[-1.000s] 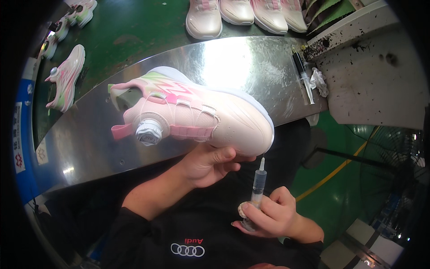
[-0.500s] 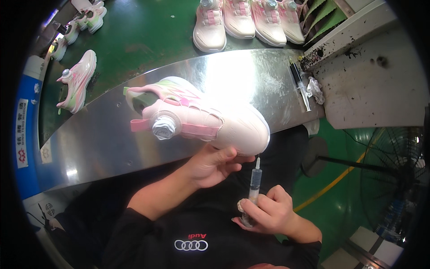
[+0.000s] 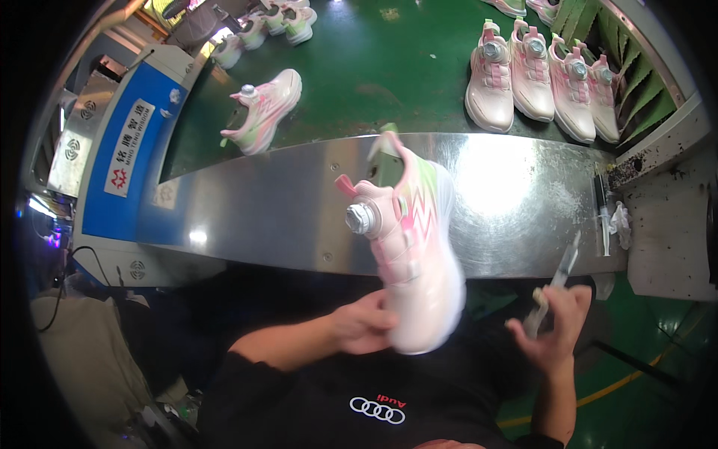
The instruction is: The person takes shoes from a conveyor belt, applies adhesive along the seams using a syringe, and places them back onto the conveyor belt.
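Note:
A pale pink and white sneaker (image 3: 419, 277) with green touches and a round dial is gripped near its toe by my left hand (image 3: 365, 323). Its toe points toward me and its heel points away, over the metal ledge. The palm and some fingers of that hand are hidden behind the shoe. Off to the right, my right hand (image 3: 557, 318) is closed around a clear syringe (image 3: 566, 266), whose tip points up and away from me. A gap separates the syringe from the sneaker. Both the shoe and the syringe are slightly blurred.
Beyond the metal ledge (image 3: 269, 202) runs a green belt (image 3: 374, 82). Several matching sneakers (image 3: 490, 90) stand at its right, and a single sneaker (image 3: 263, 112) lies at its left. Another syringe (image 3: 602, 213) and crumpled white tissue (image 3: 621, 223) rest on the ledge's right end, beside a blue-and-white machine housing's opposite side.
The sneaker has swung round so its toe now faces me. My right hand has drawn the syringe away from the toe, to the right. The whole view has shifted left.

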Tool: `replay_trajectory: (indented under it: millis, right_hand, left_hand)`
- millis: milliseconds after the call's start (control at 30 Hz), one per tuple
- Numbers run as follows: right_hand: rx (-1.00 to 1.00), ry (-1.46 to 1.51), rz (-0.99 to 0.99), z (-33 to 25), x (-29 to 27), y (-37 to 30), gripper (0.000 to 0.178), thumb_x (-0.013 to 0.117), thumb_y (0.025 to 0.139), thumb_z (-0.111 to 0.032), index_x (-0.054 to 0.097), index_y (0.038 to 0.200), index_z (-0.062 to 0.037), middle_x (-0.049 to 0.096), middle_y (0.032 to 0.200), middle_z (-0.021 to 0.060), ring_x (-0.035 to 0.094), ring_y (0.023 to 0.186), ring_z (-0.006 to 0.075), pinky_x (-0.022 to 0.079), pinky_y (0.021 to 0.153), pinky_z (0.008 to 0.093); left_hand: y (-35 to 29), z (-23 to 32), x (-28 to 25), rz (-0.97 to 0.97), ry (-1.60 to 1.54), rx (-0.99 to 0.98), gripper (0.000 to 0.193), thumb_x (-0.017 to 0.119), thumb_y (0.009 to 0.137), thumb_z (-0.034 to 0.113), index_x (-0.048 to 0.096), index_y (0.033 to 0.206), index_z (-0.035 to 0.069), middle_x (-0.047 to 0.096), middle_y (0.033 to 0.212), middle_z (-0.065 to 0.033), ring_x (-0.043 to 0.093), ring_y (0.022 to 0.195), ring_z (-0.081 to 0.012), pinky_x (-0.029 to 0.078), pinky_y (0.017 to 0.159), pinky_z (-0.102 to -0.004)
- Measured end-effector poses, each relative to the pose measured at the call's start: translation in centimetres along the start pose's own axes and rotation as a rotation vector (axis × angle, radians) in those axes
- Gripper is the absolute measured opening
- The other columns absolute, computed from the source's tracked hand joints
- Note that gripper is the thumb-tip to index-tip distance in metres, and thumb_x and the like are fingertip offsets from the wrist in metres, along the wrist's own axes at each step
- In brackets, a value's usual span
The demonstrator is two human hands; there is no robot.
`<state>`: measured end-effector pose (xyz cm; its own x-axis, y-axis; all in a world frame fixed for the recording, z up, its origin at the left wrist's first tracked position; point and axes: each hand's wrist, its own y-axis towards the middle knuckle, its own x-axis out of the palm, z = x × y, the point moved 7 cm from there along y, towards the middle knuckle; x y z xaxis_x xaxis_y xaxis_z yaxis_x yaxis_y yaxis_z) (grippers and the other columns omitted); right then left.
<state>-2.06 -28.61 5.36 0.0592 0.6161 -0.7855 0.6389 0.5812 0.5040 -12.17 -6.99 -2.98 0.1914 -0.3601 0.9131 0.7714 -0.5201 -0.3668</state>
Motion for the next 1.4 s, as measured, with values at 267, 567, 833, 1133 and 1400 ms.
replay_trajectory:
  millis: [267,567,833,1133,1400]
  right_hand:
    - [0.170,0.116,0.093,5.9,5.2,5.4,0.057,0.082,0.054,-0.023,0.058,0.104,-0.0093,0.060,0.093,0.0053,0.044,0.082,0.0248,0.039,0.076,0.0342]
    - [0.253,0.167,0.099,7.3,4.7,5.5,0.052,0.081,0.056,-0.027,0.061,0.101,-0.0095,0.059,0.077,0.0014,0.042,0.077,0.0223,0.039,0.073,0.0314]
    - [0.269,0.171,0.083,7.0,6.1,5.9,0.052,0.081,0.056,-0.027,0.060,0.100,-0.0078,0.058,0.080,0.0038,0.045,0.078,0.0229,0.039,0.073,0.0320]
    - [0.196,0.168,0.118,6.0,5.6,5.7,0.054,0.082,0.056,-0.024,0.058,0.101,-0.0050,0.059,0.089,0.0065,0.045,0.081,0.0239,0.039,0.073,0.0332]
    - [0.190,0.152,0.068,6.2,5.3,6.3,0.051,0.080,0.056,-0.026,0.059,0.099,-0.0092,0.058,0.078,0.0018,0.044,0.073,0.0233,0.038,0.070,0.0334]
  left_hand:
    - [-3.4,7.7,-2.8,0.262,0.459,0.382,0.076,0.069,0.072,0.015,0.029,0.132,-0.007,0.048,0.126,-0.0195,0.052,0.114,-0.0288,0.042,0.098,-0.0392]
    - [11.8,26.0,1.1,0.271,0.835,0.482,0.042,0.059,0.083,0.009,0.044,0.119,-0.006,0.057,0.111,-0.0158,0.060,0.097,-0.0251,0.049,0.087,-0.0391]
    - [18.5,26.8,0.2,0.446,0.871,0.425,0.033,0.060,0.087,0.020,0.053,0.109,-0.003,0.061,0.102,-0.0139,0.063,0.089,-0.0210,0.052,0.080,-0.0332]
    - [2.1,29.9,-3.0,0.635,0.888,0.724,0.023,0.057,0.087,0.017,0.051,0.102,0.000,0.058,0.081,-0.0087,0.061,0.081,-0.0187,0.052,0.072,-0.0289]
    - [-20.3,36.9,-15.3,1.183,0.554,1.276,0.047,0.062,0.077,-0.003,0.045,0.120,0.001,0.054,0.097,-0.0089,0.058,0.090,-0.0189,0.050,0.071,-0.0318]
